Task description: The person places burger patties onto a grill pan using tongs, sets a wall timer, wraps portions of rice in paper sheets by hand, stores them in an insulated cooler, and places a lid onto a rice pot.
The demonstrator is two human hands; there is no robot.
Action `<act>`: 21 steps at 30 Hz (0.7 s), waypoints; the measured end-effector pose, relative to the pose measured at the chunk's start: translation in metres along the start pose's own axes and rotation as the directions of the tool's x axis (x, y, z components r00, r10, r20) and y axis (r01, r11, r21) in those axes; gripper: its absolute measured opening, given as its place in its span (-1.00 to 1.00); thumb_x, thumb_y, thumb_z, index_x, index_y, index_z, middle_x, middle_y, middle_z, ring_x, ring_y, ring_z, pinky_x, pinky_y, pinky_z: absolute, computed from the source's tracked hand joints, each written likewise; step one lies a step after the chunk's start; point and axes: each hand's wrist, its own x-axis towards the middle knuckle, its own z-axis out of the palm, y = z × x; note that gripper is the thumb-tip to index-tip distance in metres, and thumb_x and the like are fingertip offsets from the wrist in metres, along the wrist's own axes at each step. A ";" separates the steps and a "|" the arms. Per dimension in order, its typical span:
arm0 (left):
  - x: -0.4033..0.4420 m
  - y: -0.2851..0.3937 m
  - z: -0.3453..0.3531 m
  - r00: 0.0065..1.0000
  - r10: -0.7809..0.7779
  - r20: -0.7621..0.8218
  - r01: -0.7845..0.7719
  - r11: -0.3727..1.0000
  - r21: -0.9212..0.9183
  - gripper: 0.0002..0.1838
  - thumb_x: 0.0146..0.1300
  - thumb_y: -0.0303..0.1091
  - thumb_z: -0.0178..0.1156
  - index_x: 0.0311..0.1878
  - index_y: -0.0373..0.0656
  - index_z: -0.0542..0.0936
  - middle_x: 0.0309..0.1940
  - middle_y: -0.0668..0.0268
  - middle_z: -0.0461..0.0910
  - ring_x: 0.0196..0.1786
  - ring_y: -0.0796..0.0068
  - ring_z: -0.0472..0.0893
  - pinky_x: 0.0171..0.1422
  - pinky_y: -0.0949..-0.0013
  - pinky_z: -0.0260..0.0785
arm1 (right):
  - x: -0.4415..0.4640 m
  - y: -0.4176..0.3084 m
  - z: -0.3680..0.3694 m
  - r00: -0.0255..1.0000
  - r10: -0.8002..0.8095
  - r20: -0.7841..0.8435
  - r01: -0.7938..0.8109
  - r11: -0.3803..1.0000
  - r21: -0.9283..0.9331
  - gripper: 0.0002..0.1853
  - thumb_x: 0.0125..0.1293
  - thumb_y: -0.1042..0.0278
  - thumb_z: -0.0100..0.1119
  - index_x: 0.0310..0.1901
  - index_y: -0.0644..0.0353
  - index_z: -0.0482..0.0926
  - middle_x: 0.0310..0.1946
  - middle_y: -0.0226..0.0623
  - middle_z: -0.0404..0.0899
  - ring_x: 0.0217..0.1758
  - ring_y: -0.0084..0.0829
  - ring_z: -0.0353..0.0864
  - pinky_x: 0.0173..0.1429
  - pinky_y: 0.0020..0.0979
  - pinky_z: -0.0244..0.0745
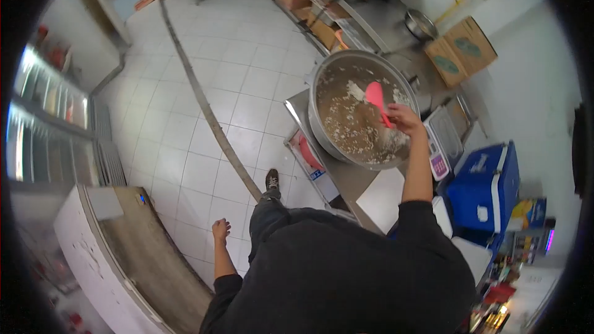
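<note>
A large round metal pot (314,111) stands on the metal table, with bits of white rice-like food scattered over its brownish inside. My right hand (403,119) is over the pot's right side, its fingers closed round the handle of a pink paddle (375,94). The paddle's broad end points away from me, over the food. My left hand (221,229) hangs low at my side above the tiled floor, away from the pot. Its fingers are slightly curled and apart, with nothing in them.
Right of the pot are a scale (439,166), a blue cooler box (476,188) and a cardboard box (461,52). A white board (380,198) lies on the table nearer me. A chest freezer (93,253) is at the lower left; a dark strip (201,96) crosses the floor.
</note>
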 end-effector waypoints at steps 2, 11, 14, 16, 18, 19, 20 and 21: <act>-0.006 -0.017 0.003 0.999 -0.008 -0.034 0.008 1.000 0.011 -0.56 0.33 -0.12 0.16 0.12 -0.24 0.51 -0.12 0.14 0.66 -0.15 0.32 0.65 -0.14 0.22 0.47 | -0.036 -0.025 0.018 0.968 -0.154 0.196 0.138 0.986 0.091 -0.41 0.31 0.36 0.31 0.30 0.24 0.29 -0.18 -0.29 0.61 -0.31 -0.40 0.66 -0.26 -0.38 0.60; -0.223 0.029 0.040 0.894 0.417 0.166 -0.297 0.826 -0.478 -0.51 0.41 0.05 0.14 0.22 -0.09 0.51 0.04 0.34 0.58 0.13 0.43 0.53 0.09 0.22 0.43 | -0.122 0.067 0.306 0.644 -0.136 0.753 0.247 0.968 -0.037 -0.63 0.41 0.35 0.18 0.19 0.24 0.43 -0.30 -0.41 0.50 -0.41 -0.59 0.47 -0.29 -0.53 0.42; -0.286 0.015 0.030 0.880 0.473 0.041 -0.288 0.599 -0.747 -0.48 0.44 0.07 0.11 0.27 -0.10 0.44 0.08 0.31 0.54 0.13 0.41 0.52 0.13 0.19 0.43 | -0.171 0.179 0.431 0.347 0.187 0.919 0.032 0.977 -0.210 -0.75 0.43 0.41 0.14 0.09 0.23 0.50 -0.33 -0.46 0.53 -0.42 -0.62 0.46 -0.28 -0.54 0.43; -0.283 -0.017 0.008 0.867 0.482 -0.126 -0.347 0.402 -0.848 -0.57 0.47 -0.06 0.08 0.18 -0.20 0.48 -0.09 0.28 0.57 -0.02 0.38 0.57 0.11 0.27 0.44 | -0.230 0.242 0.486 0.131 0.292 0.947 -0.060 0.956 -0.286 -0.83 0.44 0.39 0.16 0.00 0.19 0.55 -0.37 -0.52 0.55 -0.41 -0.66 0.47 -0.28 -0.56 0.43; -0.285 -0.064 -0.027 0.889 0.278 -0.364 -0.451 0.391 -0.802 -0.69 0.46 -0.17 0.05 0.03 -0.23 0.51 -0.20 0.28 0.59 -0.11 0.41 0.59 0.04 0.35 0.46 | -0.277 0.288 0.519 0.167 0.366 0.916 0.050 0.924 -0.379 -0.79 0.46 0.28 0.18 0.00 0.18 0.55 -0.29 -0.48 0.58 -0.34 -0.60 0.55 -0.22 -0.50 0.52; -0.296 -0.086 -0.046 0.876 0.184 -0.446 -0.482 0.374 -0.792 -0.75 0.45 -0.22 0.04 -0.04 -0.21 0.52 -0.23 0.28 0.59 -0.13 0.44 0.59 -0.03 0.36 0.47 | -0.311 0.294 0.530 0.159 0.424 0.891 0.107 0.890 -0.443 -0.77 0.45 0.26 0.19 0.02 0.19 0.55 -0.25 -0.44 0.60 -0.28 -0.53 0.60 -0.18 -0.44 0.56; -0.309 -0.104 -0.072 0.855 0.091 -0.511 -0.506 0.366 -0.781 -0.80 0.45 -0.27 0.02 -0.11 -0.19 0.53 -0.26 0.28 0.58 -0.16 0.47 0.60 -0.10 0.38 0.48 | -0.338 0.296 0.545 0.163 0.477 0.864 0.159 0.851 -0.500 -0.74 0.44 0.24 0.21 0.03 0.20 0.54 -0.20 -0.40 0.61 -0.21 -0.46 0.64 -0.14 -0.39 0.59; -0.322 -0.121 -0.099 0.821 -0.046 -0.569 -0.537 0.276 -0.797 -0.81 0.45 -0.25 0.04 -0.15 -0.16 0.53 -0.30 0.29 0.58 -0.25 0.50 0.59 -0.20 0.38 0.48 | -0.343 0.308 0.557 0.174 0.454 0.874 0.252 0.837 -0.485 -0.72 0.43 0.23 0.22 0.04 0.21 0.54 -0.17 -0.37 0.61 -0.18 -0.42 0.65 -0.12 -0.37 0.60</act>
